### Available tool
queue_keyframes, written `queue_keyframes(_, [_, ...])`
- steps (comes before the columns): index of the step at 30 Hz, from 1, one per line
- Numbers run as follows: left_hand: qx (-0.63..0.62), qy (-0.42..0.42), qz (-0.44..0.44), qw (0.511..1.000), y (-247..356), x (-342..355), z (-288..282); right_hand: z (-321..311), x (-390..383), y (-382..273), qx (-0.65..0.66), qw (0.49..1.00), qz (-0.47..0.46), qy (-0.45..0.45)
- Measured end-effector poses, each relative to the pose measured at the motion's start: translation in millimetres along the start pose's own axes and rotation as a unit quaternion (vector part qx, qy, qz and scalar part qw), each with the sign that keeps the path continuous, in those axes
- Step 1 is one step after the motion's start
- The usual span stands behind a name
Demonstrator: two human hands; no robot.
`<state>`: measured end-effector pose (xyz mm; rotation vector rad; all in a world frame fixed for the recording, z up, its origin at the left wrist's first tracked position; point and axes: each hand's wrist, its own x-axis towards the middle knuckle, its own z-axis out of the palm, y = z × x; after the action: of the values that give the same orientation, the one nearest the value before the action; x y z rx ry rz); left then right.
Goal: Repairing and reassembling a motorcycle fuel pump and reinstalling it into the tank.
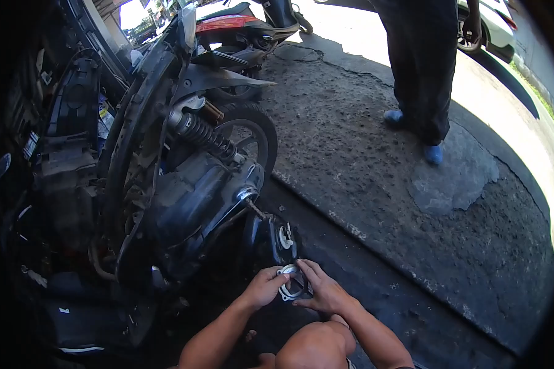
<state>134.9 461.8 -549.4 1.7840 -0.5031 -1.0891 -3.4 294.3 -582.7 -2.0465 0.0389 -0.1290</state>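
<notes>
A small round silvery metal ring part with lugs is held between both of my hands, low in the view. My left hand grips its left edge. My right hand cups its right side with the fingers spread around it. Just above the part lies a black rounded component with a white fitting, joined by a cable to the dark engine case of a stripped black scooter. My bare knee shows at the bottom edge.
The scooter's rear wheel and coiled shock absorber stand above the hands. Another person in dark trousers and blue shoes stands on the rough concrete at the back. A second scooter and a white car are farther off.
</notes>
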Motion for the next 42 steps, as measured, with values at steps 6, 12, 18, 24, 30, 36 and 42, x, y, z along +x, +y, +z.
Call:
queue_keyframes(6, [-0.053, 0.013, -0.031, 0.998, 1, 31, -9, -1, 27, 31, 0.045, 0.999, -0.013, 0.010])
queue_keyframes(12, [0.123, 0.060, -0.065, 0.988, 32, 66, -25, -2, 71, 65, 0.074, 0.997, 0.012, 0.012])
queue_keyframes(18, [0.327, 0.265, 0.165, 0.892, 36, 78, -22, -6, 118, 106, 0.135, 0.987, 0.059, 0.059])
queue_keyframes(24, [0.420, 0.259, 0.224, 0.841, 17, 96, -34, 10, 147, 133, 0.188, 0.979, 0.075, 0.015])
queue_keyframes(30, [0.442, 0.257, 0.227, 0.829, 19, 97, -35, 9, 152, 153, 0.247, 0.965, 0.070, -0.049])
queue_keyframes(36, [0.463, 0.224, 0.254, 0.819, 16, 102, -40, -1, 160, 147, 0.241, 0.962, 0.059, -0.110])
queue_keyframes(42, [0.501, 0.172, 0.250, 0.811, 16, 107, -44, -1, 156, 148, 0.214, 0.970, 0.041, -0.110])
